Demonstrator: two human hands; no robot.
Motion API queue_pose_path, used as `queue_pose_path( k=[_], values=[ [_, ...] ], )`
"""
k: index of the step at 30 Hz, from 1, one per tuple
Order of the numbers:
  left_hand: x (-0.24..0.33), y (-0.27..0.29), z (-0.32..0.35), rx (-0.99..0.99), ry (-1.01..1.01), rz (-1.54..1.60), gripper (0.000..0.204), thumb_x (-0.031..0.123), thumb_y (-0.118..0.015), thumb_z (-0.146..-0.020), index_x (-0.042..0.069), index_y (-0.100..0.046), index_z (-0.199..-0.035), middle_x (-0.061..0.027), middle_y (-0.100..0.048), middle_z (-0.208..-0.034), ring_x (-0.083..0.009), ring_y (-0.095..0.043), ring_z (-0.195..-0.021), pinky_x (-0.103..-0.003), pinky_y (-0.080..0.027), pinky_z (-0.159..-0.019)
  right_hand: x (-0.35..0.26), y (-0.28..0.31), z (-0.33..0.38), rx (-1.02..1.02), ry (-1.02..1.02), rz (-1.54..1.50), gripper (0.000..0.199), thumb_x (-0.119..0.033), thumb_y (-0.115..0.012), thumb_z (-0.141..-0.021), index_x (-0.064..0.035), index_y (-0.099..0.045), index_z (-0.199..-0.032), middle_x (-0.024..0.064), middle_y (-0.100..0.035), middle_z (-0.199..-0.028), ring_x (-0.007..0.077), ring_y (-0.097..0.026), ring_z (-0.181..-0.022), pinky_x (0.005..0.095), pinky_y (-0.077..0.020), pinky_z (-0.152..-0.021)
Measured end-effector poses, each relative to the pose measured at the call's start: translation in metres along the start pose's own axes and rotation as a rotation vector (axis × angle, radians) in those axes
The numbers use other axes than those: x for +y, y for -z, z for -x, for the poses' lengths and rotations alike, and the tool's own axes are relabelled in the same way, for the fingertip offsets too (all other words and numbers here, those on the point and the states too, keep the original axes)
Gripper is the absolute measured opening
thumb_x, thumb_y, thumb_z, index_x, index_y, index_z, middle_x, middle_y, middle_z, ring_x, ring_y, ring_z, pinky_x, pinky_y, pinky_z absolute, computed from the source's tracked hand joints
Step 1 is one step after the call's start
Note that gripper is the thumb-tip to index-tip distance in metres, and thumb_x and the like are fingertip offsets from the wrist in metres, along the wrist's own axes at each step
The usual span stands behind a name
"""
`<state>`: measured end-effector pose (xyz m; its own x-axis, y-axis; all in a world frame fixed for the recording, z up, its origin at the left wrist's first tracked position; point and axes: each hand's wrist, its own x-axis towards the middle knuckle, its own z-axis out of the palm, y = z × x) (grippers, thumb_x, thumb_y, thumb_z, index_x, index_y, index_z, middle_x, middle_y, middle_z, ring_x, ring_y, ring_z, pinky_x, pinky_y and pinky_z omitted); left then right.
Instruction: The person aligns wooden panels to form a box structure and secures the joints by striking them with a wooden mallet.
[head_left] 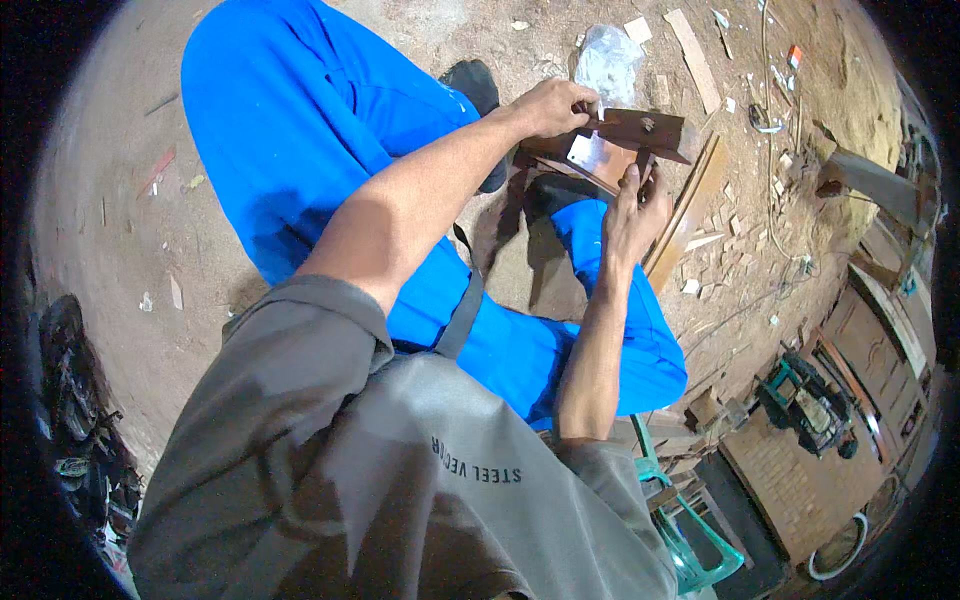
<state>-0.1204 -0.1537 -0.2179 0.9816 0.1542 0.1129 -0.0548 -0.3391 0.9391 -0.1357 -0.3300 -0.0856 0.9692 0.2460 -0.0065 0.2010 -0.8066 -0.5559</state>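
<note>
Fingers of the right hand (636,214) grip a brown tool (626,128) by its handle, over a board (614,168) at far right; close by, those of the left hand (549,108) are bunched, their hold unclear. A slipping handle could knock the tool against them.

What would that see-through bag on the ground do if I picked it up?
The bag would probably flop, since it looks thin and crumpled. It's likely light, though I can't tell if anything is inside. Its shiny surface might feel a bit slippery.
</note>
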Motion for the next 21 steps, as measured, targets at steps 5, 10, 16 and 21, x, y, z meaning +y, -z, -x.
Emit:
queue_pose_path(
  k=[5, 10, 16, 21],
  values=[
    [-0.004, 0.001, 0.001, -0.001, 0.014, 0.018, 0.024, 0.015, -0.066, -0.079, 0.007, -0.068, -0.101, -0.0180, -0.070, -0.093, -0.0332, -0.069, -0.090, -0.041, -0.053, -0.082, -0.017, 0.002, 0.004, 0.005, -0.089, -0.133, 0.035, -0.011, -0.055, -0.095, 0.0067, -0.056, -0.126, 0.0248, -0.067, -0.109, 0.0311, -0.067, -0.099, 0.0395, -0.0496, -0.088],
    [0.002, 0.002, 0.000, -0.026, -0.006, -0.023, 0.026, 0.015, -0.065, -0.079, 0.008, -0.068, -0.103, -0.0167, -0.071, -0.096, -0.0310, -0.069, -0.092, -0.039, -0.053, -0.084, -0.013, 0.001, 0.006, 0.134, 0.002, -0.191, 0.033, -0.012, -0.056, -0.095, 0.0069, -0.058, -0.123, 0.0237, -0.067, -0.108, 0.0308, -0.067, -0.096, 0.0403, -0.0499, -0.086],
    [-0.002, 0.001, 0.001, -0.043, 0.060, 0.006, 0.030, 0.010, -0.063, -0.079, 0.007, -0.068, -0.108, -0.0179, -0.071, -0.101, -0.0304, -0.069, -0.094, -0.039, -0.053, -0.084, -0.003, -0.004, 0.001, 0.063, -0.034, -0.127, 0.036, -0.013, -0.055, -0.096, 0.0079, -0.057, -0.125, 0.0245, -0.068, -0.106, 0.0313, -0.067, -0.097, 0.0409, -0.0506, -0.084],
    [0.002, 0.001, 0.004, -0.029, 0.046, -0.007, 0.026, 0.015, -0.066, -0.081, 0.007, -0.069, -0.105, -0.0162, -0.072, -0.097, -0.0295, -0.070, -0.092, -0.039, -0.053, -0.082, 0.000, -0.003, 0.003, 0.064, -0.049, -0.130, 0.036, -0.014, -0.056, -0.096, 0.0083, -0.057, -0.124, 0.0254, -0.068, -0.108, 0.0310, -0.067, -0.097, 0.0394, -0.0503, -0.086]
  ],
)
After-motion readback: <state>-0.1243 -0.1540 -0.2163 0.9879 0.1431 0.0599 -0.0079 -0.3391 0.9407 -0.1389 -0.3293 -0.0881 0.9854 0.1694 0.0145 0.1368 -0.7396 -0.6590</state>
